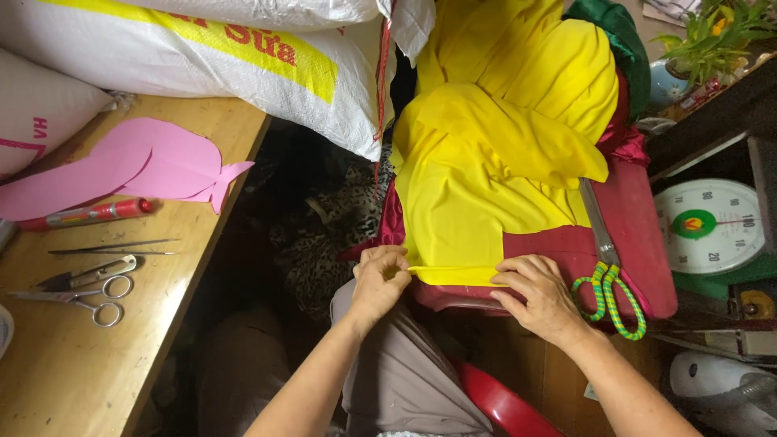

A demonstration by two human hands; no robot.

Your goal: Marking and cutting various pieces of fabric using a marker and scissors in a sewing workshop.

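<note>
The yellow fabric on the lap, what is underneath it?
Under the yellow fabric a dark red satin cloth shows along the near and right edges. Large scissors with green-wrapped handles lie on that red cloth. What supports the red cloth is covered and cannot be seen.

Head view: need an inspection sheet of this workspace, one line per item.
Surface: red surface under the cloth; wooden table at left.
Job's things: yellow fabric, its near edge folded and pinched by both hands.
Clutter: large scissors with green-wrapped handles; small scissors, thread snips, tweezers, red pen, pink paper pattern.
Hands: left hand and right hand shut on the fabric edge.
Cables: nothing seen.
Surroundings: white sacks, dial scale, potted plant.
</note>
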